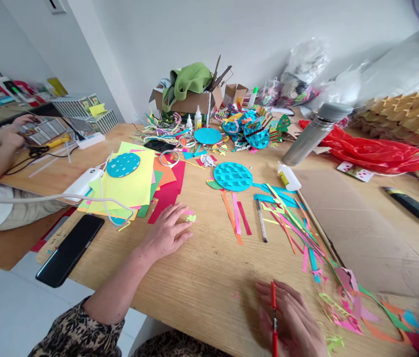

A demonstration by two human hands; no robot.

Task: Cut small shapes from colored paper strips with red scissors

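Observation:
My left hand (pixel 170 230) lies on the wooden table, palm down with the fingers stretched out. Beside its fingertips are a small yellow-green paper cutout (pixel 191 218) and a pink scrap; whether the fingers touch them I cannot tell. Near the table's front edge, my right hand (pixel 293 322) is closed around red scissors (pixel 273 297), seen edge-on. Further back sits a blue paper oval (pixel 233 176) with a raised pattern and a green paper piece (pixel 214 184) at its left. Pink, orange and red paper strips (pixel 236 213) lie in front of it.
Coloured sheets (pixel 146 186), a black phone (pixel 71 250) and a white power strip (pixel 85 184) lie left. A pen (pixel 261 220), glue bottle (pixel 288 177), metal flask (pixel 311 136), cardboard (pixel 358 223) and cutter knife (pixel 415 207) are right. Another person's hands (pixel 14 131) work far left.

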